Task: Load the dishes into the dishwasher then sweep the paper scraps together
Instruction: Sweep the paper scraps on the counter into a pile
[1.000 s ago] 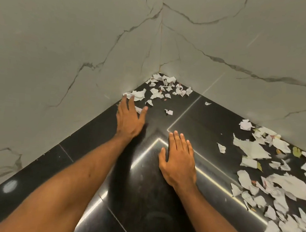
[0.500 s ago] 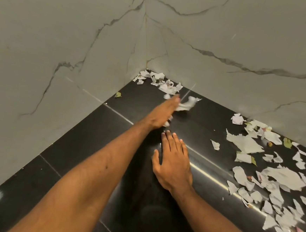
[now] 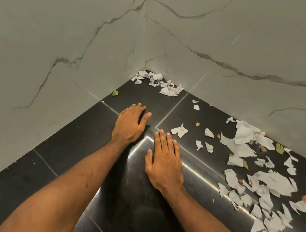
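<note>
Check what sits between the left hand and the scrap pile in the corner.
Head view: bare black tile between the left hand and the corner scrap pile. A small green scrap lies off to the left, by the wall.

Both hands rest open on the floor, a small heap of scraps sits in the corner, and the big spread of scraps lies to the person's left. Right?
No: the head view shows the big spread of scraps to the person's right. Left hand and right hand rest open on the floor; the small heap is in the corner.
</note>
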